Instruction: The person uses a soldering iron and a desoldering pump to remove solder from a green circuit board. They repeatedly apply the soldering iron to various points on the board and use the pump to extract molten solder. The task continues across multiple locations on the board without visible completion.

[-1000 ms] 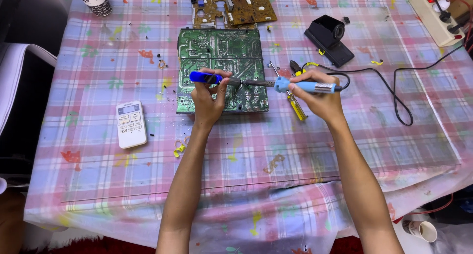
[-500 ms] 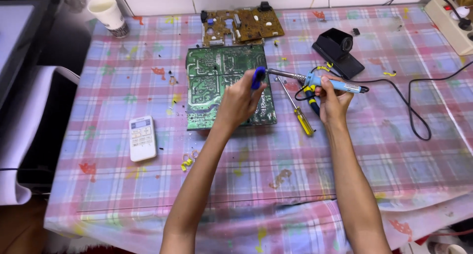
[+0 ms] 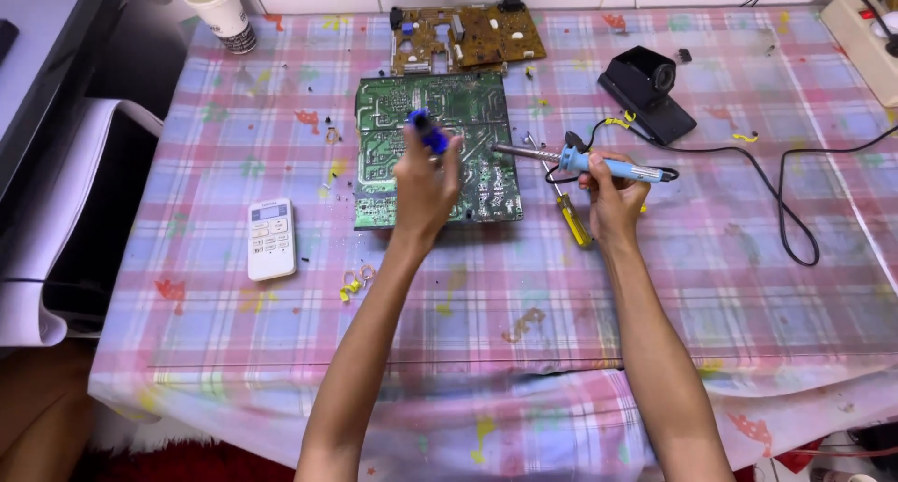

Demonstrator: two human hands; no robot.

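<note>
The left hand (image 3: 426, 187) is in the middle of the frame, over the green circuit board (image 3: 435, 150). Its fingers are wrapped tight around a blue desoldering pump (image 3: 428, 131), which sticks up out of the fist. The right hand (image 3: 613, 197) is just right of the middle. It grips a blue soldering iron (image 3: 599, 164), and the metal tip points left to the board's right edge. A black cord (image 3: 786, 211) runs from the iron toward the right of the frame. A yellow screwdriver (image 3: 572, 218) lies just beside the right hand. A white remote (image 3: 271, 239) lies at the left. A brown circuit board (image 3: 468, 37), a black stand (image 3: 645, 94) and a paper cup (image 3: 220, 12) sit along the top, all on the checked tablecloth (image 3: 524, 304).
</note>
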